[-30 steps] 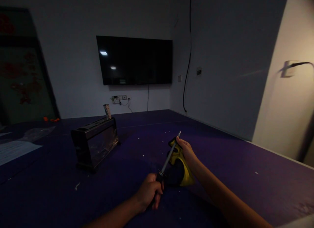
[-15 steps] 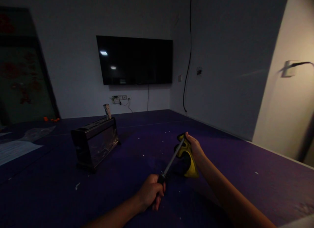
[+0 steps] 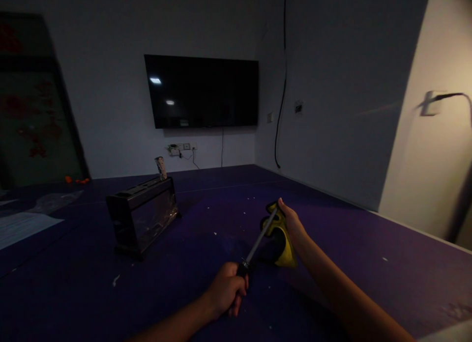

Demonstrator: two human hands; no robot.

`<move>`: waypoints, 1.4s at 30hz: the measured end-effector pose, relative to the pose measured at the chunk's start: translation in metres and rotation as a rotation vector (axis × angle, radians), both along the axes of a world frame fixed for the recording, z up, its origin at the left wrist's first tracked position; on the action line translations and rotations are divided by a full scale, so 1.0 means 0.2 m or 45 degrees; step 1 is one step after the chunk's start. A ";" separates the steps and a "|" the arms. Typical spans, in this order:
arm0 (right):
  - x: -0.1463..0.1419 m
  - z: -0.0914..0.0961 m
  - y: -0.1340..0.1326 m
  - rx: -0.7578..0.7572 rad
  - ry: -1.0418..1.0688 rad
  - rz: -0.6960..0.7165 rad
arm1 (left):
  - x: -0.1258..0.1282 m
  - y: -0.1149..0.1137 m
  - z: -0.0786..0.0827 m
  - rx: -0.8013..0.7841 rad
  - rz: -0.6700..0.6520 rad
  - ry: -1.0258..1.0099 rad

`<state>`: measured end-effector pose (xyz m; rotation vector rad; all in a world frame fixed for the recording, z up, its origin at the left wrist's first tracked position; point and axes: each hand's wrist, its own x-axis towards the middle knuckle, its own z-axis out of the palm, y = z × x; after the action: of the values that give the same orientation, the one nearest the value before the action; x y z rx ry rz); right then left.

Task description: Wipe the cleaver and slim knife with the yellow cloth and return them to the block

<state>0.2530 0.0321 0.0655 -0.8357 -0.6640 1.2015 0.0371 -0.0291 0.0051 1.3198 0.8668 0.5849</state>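
My left hand (image 3: 224, 293) is closed round the dark handle of a thin metal rod (image 3: 258, 243), a sharpening steel by its look, which slants up and to the right. The rod's tip rests at the top of a yellow and black tool (image 3: 280, 239) that stands on the purple surface (image 3: 350, 248). My right hand (image 3: 291, 221) grips that yellow tool from its right side and holds it upright.
A dark box-shaped block with slots on top (image 3: 142, 214) stands to the left, one pale handle (image 3: 161, 167) sticking out of it. A black television (image 3: 202, 91) hangs on the far wall. Papers (image 3: 22, 224) lie at the far left. Small white scraps dot the surface.
The rod has been drawn back toward me, so its tip now sits at the yellow tool instead of past it. My right hand and the tool shifted slightly right.
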 end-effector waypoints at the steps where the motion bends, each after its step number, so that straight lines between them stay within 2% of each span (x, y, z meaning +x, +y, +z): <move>1: 0.00 0.00 -0.01 -0.054 0.030 0.059 | 0.00 0.00 0.00 -0.009 -0.004 -0.013; 5: 0.00 0.01 -0.04 -0.156 0.089 0.278 | -0.01 0.01 0.01 -0.043 -0.055 -0.080; 10: -0.01 0.01 -0.05 -0.181 0.071 0.286 | -0.02 0.01 0.03 -0.015 -0.071 -0.070; 12: -0.01 0.01 -0.04 -0.103 0.019 0.179 | -0.02 0.01 0.03 -0.026 -0.073 -0.068; 17: -0.03 -0.01 0.01 0.180 -0.197 -0.280 | -0.01 0.01 0.02 -0.041 -0.020 -0.052; 23: -0.02 -0.05 0.04 0.286 -0.353 -0.529 | -0.01 0.00 0.03 -0.036 -0.005 -0.026; 25: -0.01 -0.05 0.03 0.334 -0.534 -0.656 | -0.01 0.01 0.03 -0.038 0.004 -0.024; 28: -0.01 -0.06 0.03 0.410 -0.981 -0.953 | -0.01 0.01 0.03 -0.048 0.002 -0.031; 30: -0.01 -0.06 0.03 0.435 -1.184 -1.116 | -0.01 0.00 0.02 -0.050 -0.009 -0.051; 32: -0.02 -0.05 0.02 0.454 -1.247 -1.168 | -0.02 0.00 0.02 -0.047 -0.005 -0.077; 38: -0.12 -0.03 -0.04 0.614 -1.185 -1.125 | -0.01 -0.03 0.01 0.022 0.106 -0.167; 42: -0.19 -0.04 -0.08 0.646 -1.234 -0.980 | -0.03 -0.04 0.03 0.138 0.231 -0.287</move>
<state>0.2146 0.0169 0.0565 -1.0696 -1.2028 -0.1423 0.0306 -0.0373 0.0117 1.2511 0.7817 0.9158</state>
